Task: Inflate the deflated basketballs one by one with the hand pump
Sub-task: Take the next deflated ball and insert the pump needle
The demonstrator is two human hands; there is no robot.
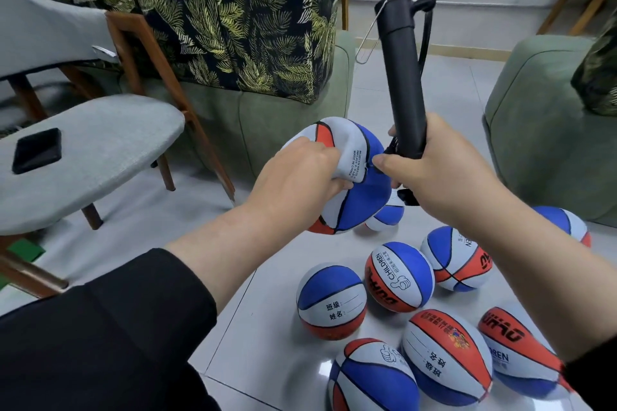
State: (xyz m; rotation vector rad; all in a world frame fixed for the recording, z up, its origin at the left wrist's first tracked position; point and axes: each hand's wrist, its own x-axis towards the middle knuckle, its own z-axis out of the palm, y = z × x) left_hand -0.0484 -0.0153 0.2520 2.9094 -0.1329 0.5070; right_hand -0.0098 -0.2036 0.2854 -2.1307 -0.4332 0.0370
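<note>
A deflated, crumpled basketball (pixel 360 197) in red, white and blue is held in the air at mid-frame. My left hand (pixel 300 173) pinches its folded white panel from the left. My right hand (pixel 444 170) grips the lower end of a black hand pump (pixel 402 77), which stands nearly upright with its handle at the top. The right thumb presses against the ball's blue panel near the pump's lower end. A thin black hose runs down the pump's right side. Whether the needle sits in the valve is hidden by my fingers.
Several round basketballs (pixel 399 277) lie on the white tiled floor (pixel 267 327) below my hands. A grey chair (pixel 90 150) with a black phone (pixel 37 150) on it stands left. A green sofa (pixel 283 110) sits behind, another green seat (pixel 547 110) at right.
</note>
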